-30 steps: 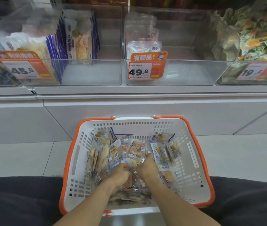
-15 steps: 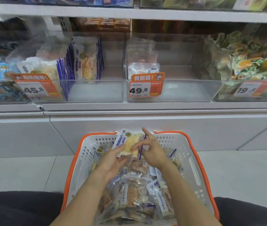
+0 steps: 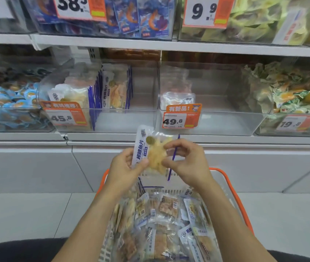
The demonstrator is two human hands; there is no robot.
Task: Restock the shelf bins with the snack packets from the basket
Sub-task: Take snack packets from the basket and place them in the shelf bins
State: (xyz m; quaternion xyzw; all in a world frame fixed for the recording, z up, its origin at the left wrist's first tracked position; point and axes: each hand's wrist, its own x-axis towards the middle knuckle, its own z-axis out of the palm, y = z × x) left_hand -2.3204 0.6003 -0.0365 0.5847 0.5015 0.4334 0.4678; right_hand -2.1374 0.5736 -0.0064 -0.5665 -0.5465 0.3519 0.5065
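Note:
A clear snack packet (image 3: 151, 148) with a white-and-blue label and pale yellow fish slices is held upright above the basket. My left hand (image 3: 126, 168) pinches its lower left edge and my right hand (image 3: 185, 160) pinches its right side. Below them the white basket with an orange rim (image 3: 234, 193) is full of several similar packets (image 3: 166, 214). Just above the held packet is the clear shelf bin tagged 45.8 (image 3: 127, 120), with like packets standing at its left. To its right is the bin tagged 49.8 (image 3: 226, 123), which holds one or two packets at the back.
A bin of blue-wrapped eggs (image 3: 8, 103) sits at far left and a bin of green-yellow packets (image 3: 292, 99) at far right. An upper shelf (image 3: 150, 44) carries more bins with 38.5 and 9.9 tags. Pale floor tiles flank the basket.
Both hands have risen out of the basket with one packet, from among the pile to just below the shelf edge. The view has tilted up, showing the upper shelf.

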